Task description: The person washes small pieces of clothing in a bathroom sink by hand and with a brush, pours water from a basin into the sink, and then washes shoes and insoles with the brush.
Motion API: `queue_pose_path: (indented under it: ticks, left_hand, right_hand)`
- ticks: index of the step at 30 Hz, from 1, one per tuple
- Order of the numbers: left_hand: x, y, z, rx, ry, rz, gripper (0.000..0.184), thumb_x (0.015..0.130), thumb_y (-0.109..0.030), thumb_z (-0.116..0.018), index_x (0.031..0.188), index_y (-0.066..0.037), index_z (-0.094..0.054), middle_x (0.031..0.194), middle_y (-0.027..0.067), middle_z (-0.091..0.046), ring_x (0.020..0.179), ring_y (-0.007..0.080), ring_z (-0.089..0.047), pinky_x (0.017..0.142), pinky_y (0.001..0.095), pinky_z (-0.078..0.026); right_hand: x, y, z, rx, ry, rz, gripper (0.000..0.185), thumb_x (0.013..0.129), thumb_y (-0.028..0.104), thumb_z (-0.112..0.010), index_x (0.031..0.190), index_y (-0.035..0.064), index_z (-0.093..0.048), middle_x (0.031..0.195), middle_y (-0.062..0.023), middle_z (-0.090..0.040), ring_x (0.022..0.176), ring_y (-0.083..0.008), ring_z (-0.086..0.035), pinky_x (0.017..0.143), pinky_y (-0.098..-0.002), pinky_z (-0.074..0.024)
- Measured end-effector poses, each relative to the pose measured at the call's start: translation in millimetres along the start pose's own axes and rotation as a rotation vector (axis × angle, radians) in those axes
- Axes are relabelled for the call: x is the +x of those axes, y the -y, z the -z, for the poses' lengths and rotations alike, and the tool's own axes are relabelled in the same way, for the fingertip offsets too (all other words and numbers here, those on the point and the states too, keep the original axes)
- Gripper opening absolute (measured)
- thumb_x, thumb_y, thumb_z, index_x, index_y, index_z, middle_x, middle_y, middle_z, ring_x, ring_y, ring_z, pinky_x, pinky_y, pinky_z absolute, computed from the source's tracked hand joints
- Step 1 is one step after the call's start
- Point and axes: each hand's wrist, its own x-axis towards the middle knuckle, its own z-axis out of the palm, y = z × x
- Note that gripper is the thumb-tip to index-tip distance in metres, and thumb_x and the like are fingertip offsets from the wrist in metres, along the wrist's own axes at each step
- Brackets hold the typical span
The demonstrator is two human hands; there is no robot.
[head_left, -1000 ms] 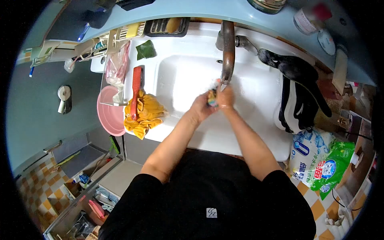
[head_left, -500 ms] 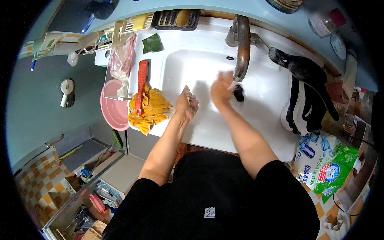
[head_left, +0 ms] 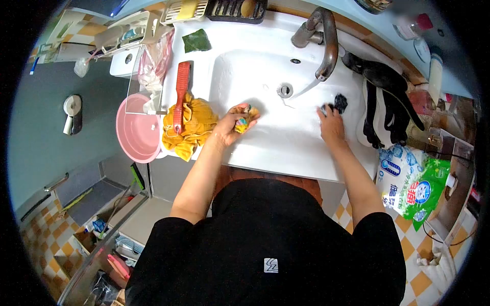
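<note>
Your left hand grasps a colourful bundle; your right fingers touch dark cloth near the sink's right edge.

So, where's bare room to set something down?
The white basin floor is bare between the left hand, holding a multicolored bundle, and the right hand. Another patch lies between the drain and the basin's left wall. It's crowded where the red brush overlies the yellow cloth, and at the right, with a black item and the black-and-white bundle.
</note>
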Motion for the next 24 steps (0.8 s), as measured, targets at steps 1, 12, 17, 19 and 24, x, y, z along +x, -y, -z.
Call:
queue_pose_path:
  ticks: [1,12,17,19,24]
  left_hand:
    - [-3,-1,-1,0.037,0.006,0.008,0.028,0.099,-0.004,-0.055,0.126,-0.007,-0.048,0.104,0.0133,-0.062,0.084,0.02,-0.067,0.06,0.021,-0.058]
    - [-15,-17,34,0.125,-0.034,-0.252,0.032,0.096,-0.036,-0.068,0.079,-0.012,-0.055,0.06,-0.0011,-0.05,0.046,0.0099,-0.048,0.036,0.025,-0.031]
    - [-28,-30,28,0.543,-0.166,-0.575,0.037,0.096,-0.037,-0.066,0.074,-0.008,-0.058,0.059,0.0007,-0.054,0.043,0.0108,-0.048,0.04,0.0268,-0.036]
    - [-40,-34,29,0.593,-0.127,-0.526,0.041,0.096,-0.041,-0.065,0.072,-0.008,-0.058,0.058,0.0017,-0.053,0.042,0.0111,-0.049,0.041,0.0258,-0.036]
    - [-47,-36,45,0.708,-0.183,-0.413,0.037,0.098,-0.035,-0.064,0.082,-0.002,-0.066,0.064,0.0019,-0.06,0.05,0.0104,-0.054,0.049,0.026,-0.044]
  right_hand:
    - [-12,6,6,0.074,0.045,-0.045,0.052,0.089,0.017,-0.064,0.14,0.0185,-0.055,0.147,-0.0134,-0.046,0.12,-0.0363,-0.051,0.1,-0.045,-0.0472]
    - [10,260,69,0.776,0.427,0.08,0.044,0.099,0.011,-0.043,0.142,0.0063,-0.047,0.14,-0.0189,-0.055,0.132,-0.0336,-0.049,0.115,-0.0453,-0.0365]
    - [68,281,66,0.946,0.03,0.017,0.031,0.09,0.019,-0.058,0.116,0.0064,-0.067,0.118,-0.0159,-0.066,0.114,-0.0319,-0.06,0.101,-0.0442,-0.0434]
    - [103,237,1,0.419,-0.349,-0.019,0.025,0.091,0.015,-0.055,0.11,0.0092,-0.07,0.091,-0.0093,-0.069,0.093,-0.0303,-0.064,0.078,-0.0464,-0.048]
    - [108,112,-12,0.505,-0.381,-0.207,0.041,0.081,0.024,-0.068,0.121,0.0122,-0.065,0.106,-0.0159,-0.068,0.101,-0.0357,-0.065,0.087,-0.0462,-0.0519]
